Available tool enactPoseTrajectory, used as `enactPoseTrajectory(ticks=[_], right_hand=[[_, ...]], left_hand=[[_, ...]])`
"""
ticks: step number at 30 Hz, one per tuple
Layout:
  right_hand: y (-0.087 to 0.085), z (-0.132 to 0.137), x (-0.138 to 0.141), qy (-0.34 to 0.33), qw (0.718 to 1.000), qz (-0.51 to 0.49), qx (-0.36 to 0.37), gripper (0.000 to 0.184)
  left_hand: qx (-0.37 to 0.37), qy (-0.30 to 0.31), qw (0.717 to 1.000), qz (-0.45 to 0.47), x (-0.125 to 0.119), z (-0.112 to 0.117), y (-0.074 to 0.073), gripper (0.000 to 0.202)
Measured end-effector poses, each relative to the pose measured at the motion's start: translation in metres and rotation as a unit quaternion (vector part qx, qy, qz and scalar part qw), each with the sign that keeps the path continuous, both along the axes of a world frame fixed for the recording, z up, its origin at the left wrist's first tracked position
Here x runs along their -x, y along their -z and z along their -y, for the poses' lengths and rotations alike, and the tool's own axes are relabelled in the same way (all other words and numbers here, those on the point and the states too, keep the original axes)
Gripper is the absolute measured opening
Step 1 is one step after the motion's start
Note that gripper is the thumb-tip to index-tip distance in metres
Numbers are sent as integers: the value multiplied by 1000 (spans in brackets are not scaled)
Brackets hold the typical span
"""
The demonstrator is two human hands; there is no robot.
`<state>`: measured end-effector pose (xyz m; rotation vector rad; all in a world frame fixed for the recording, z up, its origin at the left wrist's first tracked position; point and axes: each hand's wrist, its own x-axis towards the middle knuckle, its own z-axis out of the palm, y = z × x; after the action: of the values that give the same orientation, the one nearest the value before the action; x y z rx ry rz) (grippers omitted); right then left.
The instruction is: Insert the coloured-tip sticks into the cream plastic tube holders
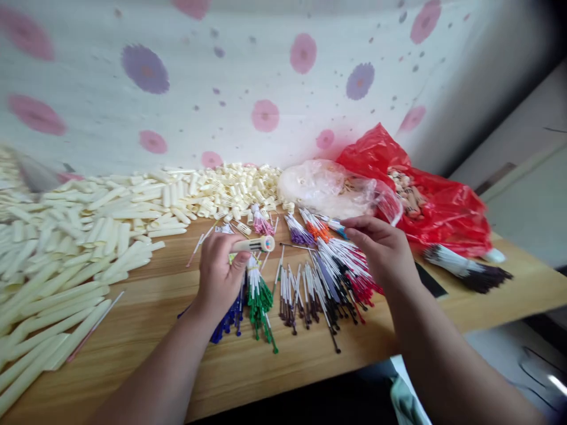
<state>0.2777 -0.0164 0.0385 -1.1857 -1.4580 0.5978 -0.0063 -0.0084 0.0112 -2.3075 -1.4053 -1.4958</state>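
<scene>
My left hand [224, 265] is closed around a cream multicolour pen barrel [253, 244], whose end with small coloured tips faces right. Over on the right, my right hand [376, 245] has its thumb and fingers drawn together at a bundle of light blue pen refills [337, 228]; whether a refill is between the fingertips is hidden. Below and between the hands lie white-stemmed refills in groups: green [260, 295], dark blue [230, 319], brown [290, 307], black [339, 283] and red [361, 283]. Purple refills [297, 230], orange refills [319, 229] and pink refills [262, 221] sit farther back.
Long cream barrels [66, 277] heap up on the left of the wooden table [283, 378]. Short cream pen parts [239, 186] are piled at the back. A clear plastic bag [328, 186], a red bag [456, 206] and a dark-tipped refill bundle [467, 268] lie to the right.
</scene>
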Motion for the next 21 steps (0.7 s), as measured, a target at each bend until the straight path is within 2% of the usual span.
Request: enactPoseTrajectory(ticks=[1,3,6,10,17,21], right_hand=[[5,4,-20,25,996,79,19,13],[17,17,-52,32,968,242,57,13],[38,38,-76,18,918,383,98,17],[52,50,-72,35,894,431,114,21],[44,37,-54,129,806,547,187,19],[46,35,-49,156,794,555,194,16]], left_hand=[[7,13,1000,6,-1,0,0,38],[25,34,999,13,-5,-1,-1,36],[43,57,997,12,-9,-1,-1,29],[40,77,996,-8,-13,-2,2,19],[48,74,996,-15,-13,-3,5,17],[47,80,996,-12,-12,-2,4,15]])
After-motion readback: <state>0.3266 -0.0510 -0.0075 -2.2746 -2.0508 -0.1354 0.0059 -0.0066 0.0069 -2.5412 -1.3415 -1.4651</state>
